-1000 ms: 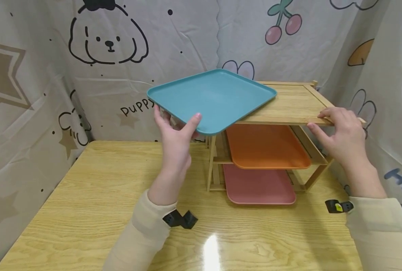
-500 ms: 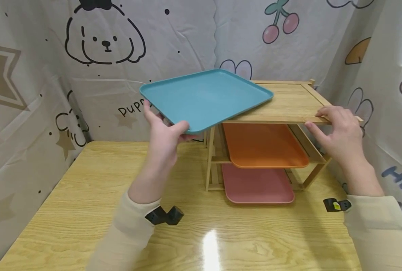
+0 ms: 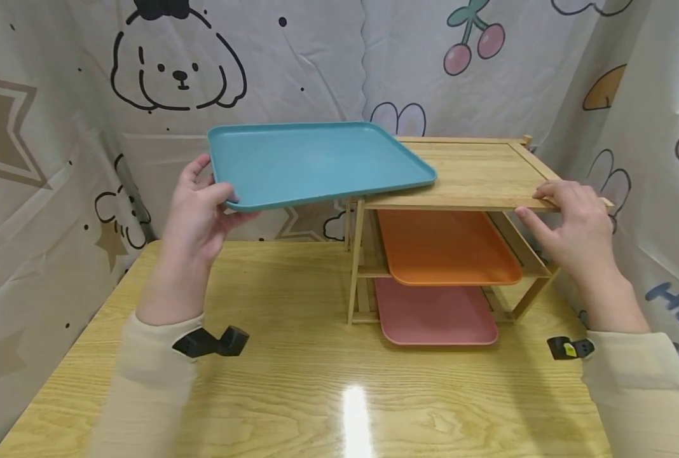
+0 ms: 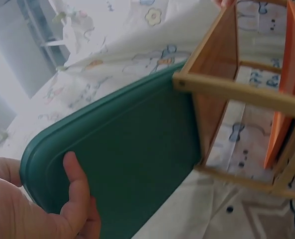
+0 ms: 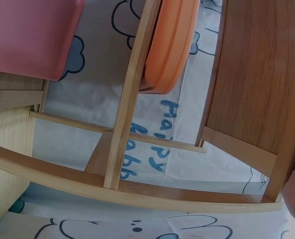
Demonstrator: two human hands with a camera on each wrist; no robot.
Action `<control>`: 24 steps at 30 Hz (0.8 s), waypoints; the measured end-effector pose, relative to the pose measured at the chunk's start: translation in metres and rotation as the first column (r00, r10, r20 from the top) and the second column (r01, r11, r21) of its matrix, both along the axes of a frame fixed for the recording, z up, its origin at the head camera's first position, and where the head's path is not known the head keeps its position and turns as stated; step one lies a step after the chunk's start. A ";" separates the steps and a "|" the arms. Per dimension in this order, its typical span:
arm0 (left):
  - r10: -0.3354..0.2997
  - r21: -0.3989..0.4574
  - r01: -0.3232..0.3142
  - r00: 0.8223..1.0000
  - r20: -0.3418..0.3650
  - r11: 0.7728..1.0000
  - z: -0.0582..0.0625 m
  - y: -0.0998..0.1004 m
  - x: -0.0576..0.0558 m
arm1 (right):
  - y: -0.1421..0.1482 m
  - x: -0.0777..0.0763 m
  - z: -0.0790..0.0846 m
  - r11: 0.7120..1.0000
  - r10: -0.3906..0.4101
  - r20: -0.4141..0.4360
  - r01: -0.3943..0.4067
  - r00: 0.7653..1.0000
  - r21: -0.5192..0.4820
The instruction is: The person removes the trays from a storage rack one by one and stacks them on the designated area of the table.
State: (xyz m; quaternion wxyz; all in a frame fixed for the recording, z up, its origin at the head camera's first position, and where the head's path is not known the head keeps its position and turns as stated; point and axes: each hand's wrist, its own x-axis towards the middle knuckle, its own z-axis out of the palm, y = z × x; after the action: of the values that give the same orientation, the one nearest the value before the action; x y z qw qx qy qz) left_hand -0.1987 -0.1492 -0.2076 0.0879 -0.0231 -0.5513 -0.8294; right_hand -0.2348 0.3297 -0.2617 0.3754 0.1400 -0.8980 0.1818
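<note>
A blue-green rectangular tray (image 3: pixel 316 159) is gripped at its left end by my left hand (image 3: pixel 199 213), thumb over the rim and fingers beneath. Its right part lies over the left of the wooden rack's top board (image 3: pixel 477 172), while the rest juts out past the rack's side. In the left wrist view the underside of the tray (image 4: pixel 132 149) shows, with fingers pressed against it. My right hand (image 3: pixel 580 229) holds the front right edge of the top board, fingers on top and thumb at the front edge.
On the rack's middle level sits an orange tray (image 3: pixel 451 248); below it is a pink tray (image 3: pixel 437 312). Both stick out toward the front. The rack stands on a wood-grain table (image 3: pixel 282 381). Printed cloth (image 3: pixel 294 63) hangs behind and at both sides.
My left hand has moved left with the blue-green tray, which has slid left and turned so its long sides lie more nearly parallel to the rack's front. The right hand keeps its hold.
</note>
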 end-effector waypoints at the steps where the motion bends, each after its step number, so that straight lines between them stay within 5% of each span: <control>1: 0.002 0.001 -0.002 1.000 0.005 1.000 0.000 -0.006 -0.001 | 0.000 0.000 0.000 1.000 -0.001 0.002 0.001 1.000 0.001; 11: -0.029 0.042 0.027 0.999 0.044 0.999 -0.004 -0.051 -0.013 | -0.002 0.001 0.000 1.000 -0.002 0.003 0.002 1.000 0.002; 17: 0.014 0.171 -0.033 0.994 0.111 0.985 -0.009 -0.073 -0.019 | -0.002 0.001 0.000 1.000 0.004 -0.004 -0.004 1.000 0.001; 24: -0.020 0.329 -0.038 0.985 0.171 0.944 -0.021 -0.102 -0.030 | -0.001 -0.001 0.002 1.000 0.029 -0.049 -0.028 0.998 0.006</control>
State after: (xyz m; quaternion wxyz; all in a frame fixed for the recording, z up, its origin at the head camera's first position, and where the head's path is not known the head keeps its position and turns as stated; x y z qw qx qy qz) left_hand -0.2288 -0.2515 -0.2286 0.0464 0.0664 -0.4100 -0.9085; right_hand -0.2355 0.3292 -0.2602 0.3941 0.1582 -0.8871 0.1811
